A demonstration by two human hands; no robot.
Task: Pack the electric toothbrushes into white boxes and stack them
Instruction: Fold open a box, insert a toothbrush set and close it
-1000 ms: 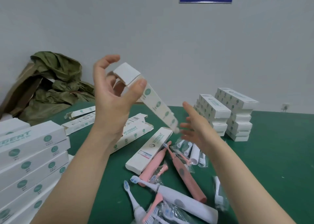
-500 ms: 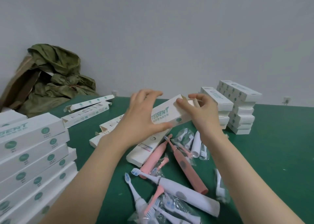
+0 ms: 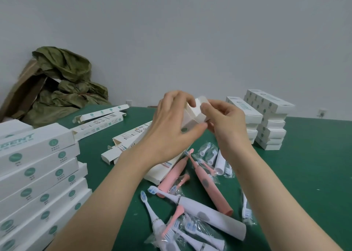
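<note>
My left hand (image 3: 171,121) and my right hand (image 3: 226,121) both grip a white box (image 3: 196,115) held above the green table (image 3: 304,174). Its end flaps stand open, and my right fingers pinch one flap. Below my hands lie pink toothbrushes (image 3: 207,184) and white toothbrushes (image 3: 202,210), mixed with bagged brush heads (image 3: 207,151). A stack of white boxes (image 3: 38,174) fills the near left. Another stack of white boxes (image 3: 266,117) stands at the far right.
Several flat, open white boxes (image 3: 99,121) lie across the far middle of the table. A crumpled green bag (image 3: 66,83) in a brown carton leans on the wall at the far left. The grey wall runs close behind the table.
My left hand brought the box down from up high to in front of me. My right hand joined it and now works the end flaps, with the box's end turned toward me.
</note>
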